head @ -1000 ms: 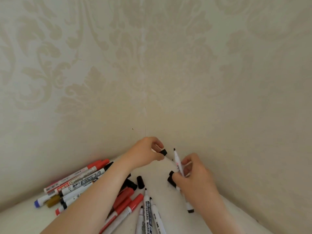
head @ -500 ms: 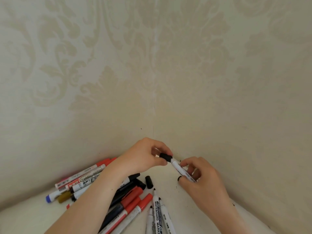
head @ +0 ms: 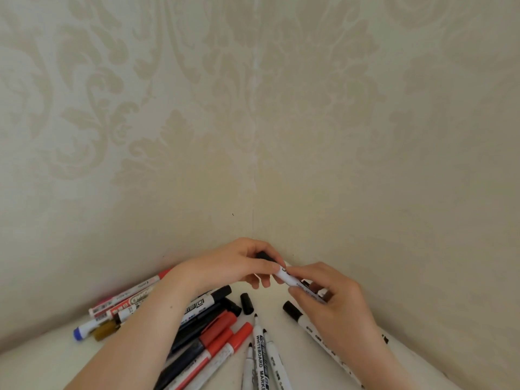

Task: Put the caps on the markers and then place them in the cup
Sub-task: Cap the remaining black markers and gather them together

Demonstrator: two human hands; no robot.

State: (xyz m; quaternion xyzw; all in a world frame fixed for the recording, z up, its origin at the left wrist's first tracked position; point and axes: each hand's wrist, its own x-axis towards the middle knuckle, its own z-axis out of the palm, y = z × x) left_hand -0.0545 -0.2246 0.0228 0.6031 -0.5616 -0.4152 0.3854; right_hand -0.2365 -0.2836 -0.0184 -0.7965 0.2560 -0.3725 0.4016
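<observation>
My left hand (head: 242,266) pinches a black cap (head: 264,256) that sits on the end of a white marker (head: 287,277). My right hand (head: 332,296) grips the barrel of that same marker, just right of the cap. Both hands meet near the wall corner, above the white table (head: 33,361). A loose black cap (head: 246,303) lies below them. Three uncapped white whiteboard markers (head: 260,353) point their black tips toward the hands. A capped white marker with a black cap (head: 298,316) lies under my right wrist. No cup is in view.
A heap of capped red and black markers (head: 216,333) lies under my left forearm. More markers, one with a blue cap (head: 81,332) and an olive one (head: 104,330), rest along the left wall. Patterned walls close the corner right behind the hands.
The cap and marker tip, apart a second ago, have come together; the cap now sits on the marker, and my hands have closed in on each other.
</observation>
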